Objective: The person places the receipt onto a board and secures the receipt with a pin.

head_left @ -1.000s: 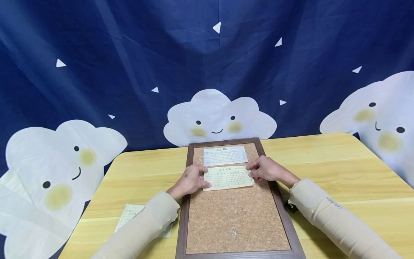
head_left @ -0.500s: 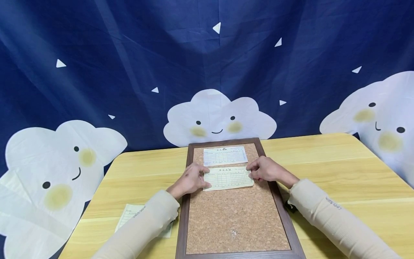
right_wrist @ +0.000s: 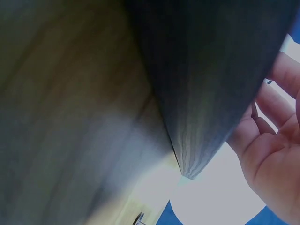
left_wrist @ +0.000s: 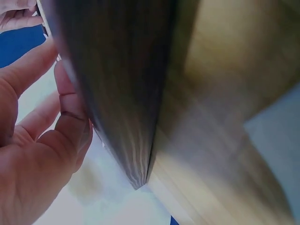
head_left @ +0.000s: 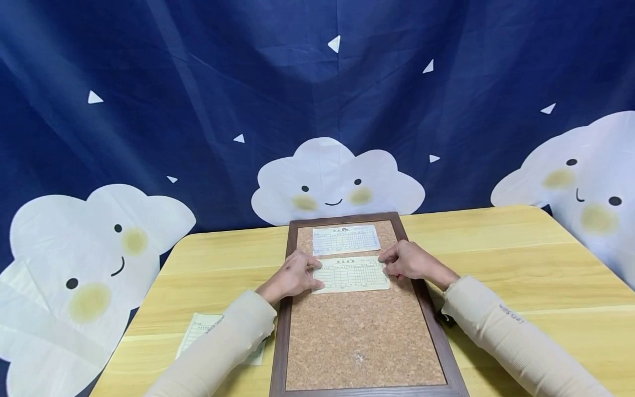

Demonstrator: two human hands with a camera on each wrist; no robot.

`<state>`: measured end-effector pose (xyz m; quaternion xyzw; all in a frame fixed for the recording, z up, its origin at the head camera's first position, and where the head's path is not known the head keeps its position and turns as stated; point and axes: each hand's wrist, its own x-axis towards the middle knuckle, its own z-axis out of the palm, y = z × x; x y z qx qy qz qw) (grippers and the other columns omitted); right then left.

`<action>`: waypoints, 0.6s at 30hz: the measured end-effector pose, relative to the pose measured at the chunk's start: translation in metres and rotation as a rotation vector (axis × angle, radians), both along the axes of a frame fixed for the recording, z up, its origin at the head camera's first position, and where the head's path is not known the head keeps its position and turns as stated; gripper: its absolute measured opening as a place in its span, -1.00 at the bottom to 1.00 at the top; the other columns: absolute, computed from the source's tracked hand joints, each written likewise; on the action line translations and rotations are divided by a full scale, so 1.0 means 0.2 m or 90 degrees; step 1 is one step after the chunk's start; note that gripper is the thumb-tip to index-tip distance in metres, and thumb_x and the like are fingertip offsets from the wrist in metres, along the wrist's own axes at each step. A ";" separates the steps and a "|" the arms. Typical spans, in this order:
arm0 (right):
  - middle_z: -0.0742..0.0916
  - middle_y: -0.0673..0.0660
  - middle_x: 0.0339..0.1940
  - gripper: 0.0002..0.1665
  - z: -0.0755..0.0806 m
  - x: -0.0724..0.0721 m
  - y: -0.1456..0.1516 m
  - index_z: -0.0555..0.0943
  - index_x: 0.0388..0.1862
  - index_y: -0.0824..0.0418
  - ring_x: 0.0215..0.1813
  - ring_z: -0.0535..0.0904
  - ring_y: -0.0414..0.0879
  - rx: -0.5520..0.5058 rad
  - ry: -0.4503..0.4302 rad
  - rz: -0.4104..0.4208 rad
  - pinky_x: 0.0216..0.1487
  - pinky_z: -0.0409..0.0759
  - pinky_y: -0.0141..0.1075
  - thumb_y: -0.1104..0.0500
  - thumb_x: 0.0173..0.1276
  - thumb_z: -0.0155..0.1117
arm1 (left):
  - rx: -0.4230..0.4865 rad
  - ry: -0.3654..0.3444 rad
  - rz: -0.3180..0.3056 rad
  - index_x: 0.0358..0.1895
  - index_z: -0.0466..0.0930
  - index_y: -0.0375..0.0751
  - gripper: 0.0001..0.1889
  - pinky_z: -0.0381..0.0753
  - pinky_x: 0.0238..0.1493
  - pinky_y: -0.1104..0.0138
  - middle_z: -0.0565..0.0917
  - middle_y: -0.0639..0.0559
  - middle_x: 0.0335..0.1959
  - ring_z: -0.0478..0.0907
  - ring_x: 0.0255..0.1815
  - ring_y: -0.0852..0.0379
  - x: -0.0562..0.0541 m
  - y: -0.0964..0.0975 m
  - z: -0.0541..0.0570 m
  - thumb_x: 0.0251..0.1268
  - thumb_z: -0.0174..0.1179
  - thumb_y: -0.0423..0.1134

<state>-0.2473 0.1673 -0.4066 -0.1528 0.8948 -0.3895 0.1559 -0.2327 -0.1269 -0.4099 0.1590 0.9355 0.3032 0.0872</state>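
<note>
A pale yellow printed receipt slip lies crosswise on the upper part of a cork board. My left hand holds its left edge, the index finger at the upper corner and the thumb near the lower one. At the slip's right edge, the thumb and fingers of my right hand grip the side just below the top corner. Just above lies a white receipt slip with blue lines. Both wrist views show the hands beyond the board's dark wooden frame, which hides their fingertips.
More yellow slips lie on the wooden table at the left, partly under the left sleeve. A small black object sits beside the board under the right sleeve. Behind the table hangs a blue curtain with clouds.
</note>
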 end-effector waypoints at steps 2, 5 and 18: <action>0.71 0.09 -0.44 -0.64 0.00 0.00 0.00 0.66 0.06 0.49 -0.51 0.65 -0.12 0.002 0.003 -0.005 -0.42 0.67 -0.25 0.41 0.28 0.32 | 0.007 -0.003 0.001 0.04 0.72 -0.32 -0.53 0.46 0.17 0.12 0.58 -0.13 0.04 0.43 0.10 0.01 0.00 0.00 0.00 -0.01 0.57 -0.31; 0.73 0.12 -0.34 -0.65 0.01 0.00 0.01 0.67 0.05 0.49 -0.50 0.66 -0.11 0.005 0.002 -0.011 -0.42 0.68 -0.25 0.42 0.28 0.33 | 0.014 -0.004 0.003 0.03 0.72 -0.31 -0.53 0.47 0.13 0.13 0.57 -0.11 0.00 0.43 0.04 0.01 -0.01 -0.01 0.00 -0.02 0.58 -0.31; 0.77 0.27 -0.25 -0.59 0.06 0.01 0.10 0.62 0.11 0.52 -0.43 0.71 -0.03 -0.021 0.001 0.000 -0.36 0.70 -0.22 0.35 0.31 0.36 | 0.021 0.022 0.006 0.01 0.72 -0.35 -0.53 0.47 0.05 0.18 0.56 -0.03 -0.12 0.41 -0.07 0.07 0.01 -0.01 -0.02 -0.05 0.59 -0.32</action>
